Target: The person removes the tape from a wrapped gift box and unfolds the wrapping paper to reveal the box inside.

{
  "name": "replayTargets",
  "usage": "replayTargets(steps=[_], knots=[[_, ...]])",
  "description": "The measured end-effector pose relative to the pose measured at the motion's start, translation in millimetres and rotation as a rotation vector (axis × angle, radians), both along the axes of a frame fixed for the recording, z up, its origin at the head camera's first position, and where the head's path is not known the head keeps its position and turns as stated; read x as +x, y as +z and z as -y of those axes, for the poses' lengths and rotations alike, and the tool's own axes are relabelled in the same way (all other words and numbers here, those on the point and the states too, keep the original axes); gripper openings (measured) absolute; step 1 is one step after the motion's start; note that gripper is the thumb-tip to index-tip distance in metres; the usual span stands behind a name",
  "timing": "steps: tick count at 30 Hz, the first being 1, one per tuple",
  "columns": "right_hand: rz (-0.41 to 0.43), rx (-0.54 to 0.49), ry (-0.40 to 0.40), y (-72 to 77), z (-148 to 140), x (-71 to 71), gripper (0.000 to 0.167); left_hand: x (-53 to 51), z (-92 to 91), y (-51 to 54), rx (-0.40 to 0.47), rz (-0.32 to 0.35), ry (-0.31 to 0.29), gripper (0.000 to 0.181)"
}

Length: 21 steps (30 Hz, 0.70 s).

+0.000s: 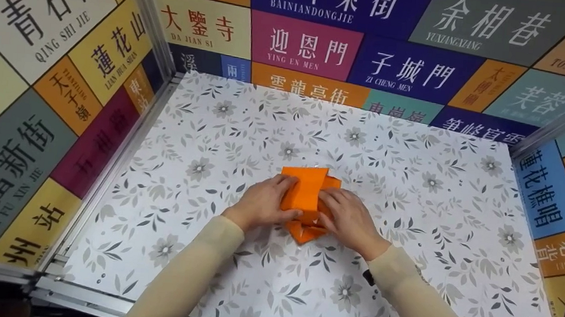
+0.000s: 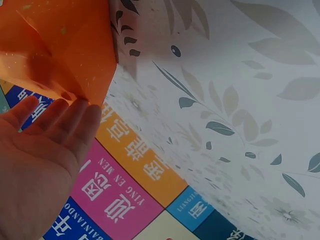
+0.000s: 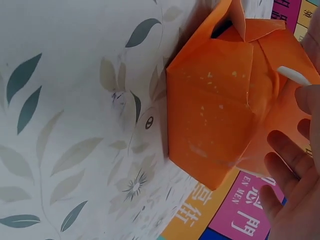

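Observation:
A folded orange paper shape (image 1: 306,186), boxy with flaps and a pointed front tip, stands on the patterned table. My left hand (image 1: 262,201) holds its left side, thumb at the lower front and fingers higher up. On the other side, my right hand (image 1: 349,218) grips the right part near an inner fold. The left wrist view shows the left fingers (image 2: 82,120) against the paper's lower edge. In the right wrist view, creases and an opening at the top of the paper (image 3: 210,110) are visible; part of the right thumb is cut off by the frame.
The white tabletop (image 1: 204,132) has a grey leaf and flower print. Panels with colourful street-name signs (image 1: 304,44) enclose the back and both sides. A metal frame rail (image 1: 85,296) runs along the front left edge.

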State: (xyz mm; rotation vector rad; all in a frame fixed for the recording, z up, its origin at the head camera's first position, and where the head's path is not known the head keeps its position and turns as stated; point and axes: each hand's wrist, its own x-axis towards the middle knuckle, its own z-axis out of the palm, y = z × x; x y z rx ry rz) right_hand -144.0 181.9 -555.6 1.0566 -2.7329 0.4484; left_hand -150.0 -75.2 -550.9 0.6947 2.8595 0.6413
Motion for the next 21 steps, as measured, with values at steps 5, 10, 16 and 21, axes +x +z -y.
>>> replayTargets(steps=[5, 10, 16, 21], knots=[[-0.031, -0.011, 0.027, -3.5, 5.8, 0.8, 0.048, -0.3, -7.4, 3.1, 0.009, -0.068, 0.050, 0.094], [-0.029, -0.007, 0.051, -8.8, 8.3, 2.1, 0.045, -1.7, -19.1, 7.7, -0.007, -0.136, 0.097, 0.095], [0.008, -0.017, 0.066, -13.1, 8.1, 2.4, 0.040, -3.5, -30.2, 8.8, 0.016, -0.144, 0.133, 0.087], [0.017, -0.008, 0.082, -13.6, 6.5, 1.4, 0.049, -5.0, -23.1, 10.6, 0.077, -0.171, 0.163, 0.069]])
